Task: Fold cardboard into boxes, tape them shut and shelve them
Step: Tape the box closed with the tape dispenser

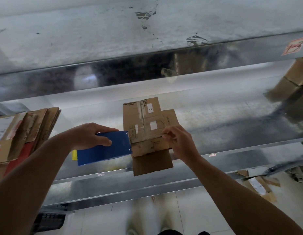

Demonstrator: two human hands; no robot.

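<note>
Head view: a small cardboard box (144, 119) lies on the metal shelf (232, 126) at the centre of the frame, its taped face towards the camera and one brown flap (152, 164) hanging over the shelf's front edge. The left hand (89, 136), left of centre, grips a blue tape dispenser (103, 147), fingers curled round its body; the dispenser's edge is just beside the box's left side. The right hand (179, 141), right of centre, pinches the free end of a clear tape strip (147, 135) that runs from the dispenser across the lower part of the box. Handling, as judged: the box looks light and hollow, stiff along its creases but easily dented on the panels, and likely to slide on the smooth metal unless steadied. The best hold is across two opposite walls or under the base, not by the loose flap. The tape is thin, sticky and apt to fold on itself, so it should be kept taut by its end only. Hard to make out: the strip's edges against other glossy tape on the box, the print on the white labels apart from "100", and whether the strip touches the cardboard. A stack of flat cardboard (28, 129) is cut off at the left edge, and more boxes (294, 77) are blurred at upper right
</note>
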